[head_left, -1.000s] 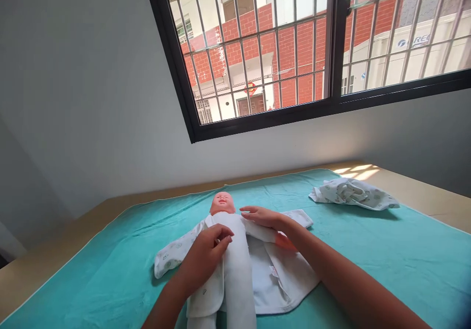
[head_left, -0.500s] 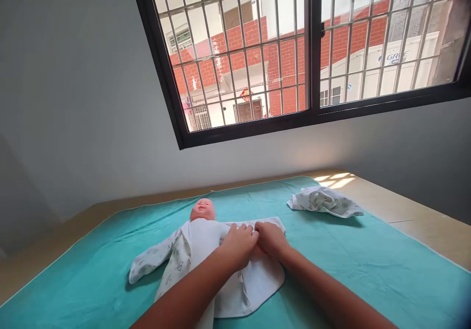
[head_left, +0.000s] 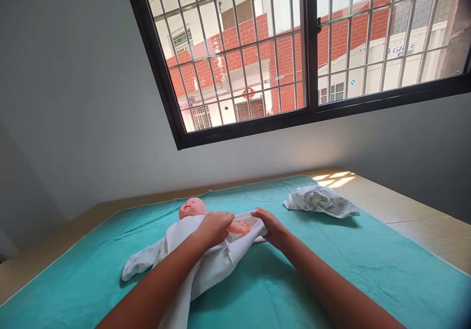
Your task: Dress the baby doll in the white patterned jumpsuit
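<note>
Baby doll (head_left: 192, 207) on back on green cloth, head toward window, small pink arm sticking out; white baby shirt (head_left: 206, 263) half on, one sleeve lying flat

A broad, pale wooden platform (head_left: 423, 221) set against the grey wall carries everything, and a large teal cloth sheet (head_left: 368, 265) is spread flat over most of its top. On the sheet lie a baby doll in a white garment with small grey prints (head_left: 191, 231), near the middle, and a crumpled white printed cloth (head_left: 320, 200), well apart at the far right.
</note>
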`<state>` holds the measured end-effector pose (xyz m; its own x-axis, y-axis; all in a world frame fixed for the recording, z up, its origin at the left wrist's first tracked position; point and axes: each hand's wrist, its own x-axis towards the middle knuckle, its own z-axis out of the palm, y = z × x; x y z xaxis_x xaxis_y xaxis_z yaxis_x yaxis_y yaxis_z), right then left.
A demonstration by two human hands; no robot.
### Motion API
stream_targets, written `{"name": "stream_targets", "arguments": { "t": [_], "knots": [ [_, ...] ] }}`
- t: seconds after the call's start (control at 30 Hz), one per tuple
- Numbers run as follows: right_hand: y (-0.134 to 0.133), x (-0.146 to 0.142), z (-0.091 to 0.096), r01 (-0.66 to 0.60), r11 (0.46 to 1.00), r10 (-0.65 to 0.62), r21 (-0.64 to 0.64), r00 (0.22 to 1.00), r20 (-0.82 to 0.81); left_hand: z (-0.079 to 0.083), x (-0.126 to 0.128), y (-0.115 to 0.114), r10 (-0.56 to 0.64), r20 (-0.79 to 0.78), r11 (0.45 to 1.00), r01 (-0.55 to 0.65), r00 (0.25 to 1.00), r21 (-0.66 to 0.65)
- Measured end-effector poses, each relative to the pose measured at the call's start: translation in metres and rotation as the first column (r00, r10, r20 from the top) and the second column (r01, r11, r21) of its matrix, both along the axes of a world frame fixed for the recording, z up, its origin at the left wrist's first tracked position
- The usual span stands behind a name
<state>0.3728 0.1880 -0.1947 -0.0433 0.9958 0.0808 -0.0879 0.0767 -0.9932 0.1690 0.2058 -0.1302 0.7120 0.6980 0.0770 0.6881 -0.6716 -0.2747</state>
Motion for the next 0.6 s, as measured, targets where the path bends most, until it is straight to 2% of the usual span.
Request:
{"name": "stream_targets", "arguments": {
  "t": [0.13, 0.27, 0.4, 0.6],
  "knots": [
    [-0.009, -0.002, 0.017, -0.055, 0.998, 0.061, 0.036, 0.973, -0.222, -0.004, 0.007, 0.0, 0.042, 0.011, 0.998, -0.042, 0.999, -0.046],
    [-0.013, -0.003, 0.027, -0.156, 0.988, 0.145, 0.008, 0.894, -0.425, -0.009, 0.011, 0.001, 0.079, 0.014, 0.994, -0.078, 0.997, -0.072],
    [-0.015, -0.008, 0.035, -0.184, 0.983, 0.171, 0.021, 0.864, -0.474, -0.015, 0.011, 0.008, 0.12, -0.009, 0.988, -0.12, 0.993, -0.1],
    [-0.024, -0.033, 0.048, -0.233, 0.97, 0.24, 0.067, 0.879, -0.411, -0.028, 0.024, 0.017, 0.209, -0.009, 0.969, -0.208, 0.978, -0.133]
  ]
}}
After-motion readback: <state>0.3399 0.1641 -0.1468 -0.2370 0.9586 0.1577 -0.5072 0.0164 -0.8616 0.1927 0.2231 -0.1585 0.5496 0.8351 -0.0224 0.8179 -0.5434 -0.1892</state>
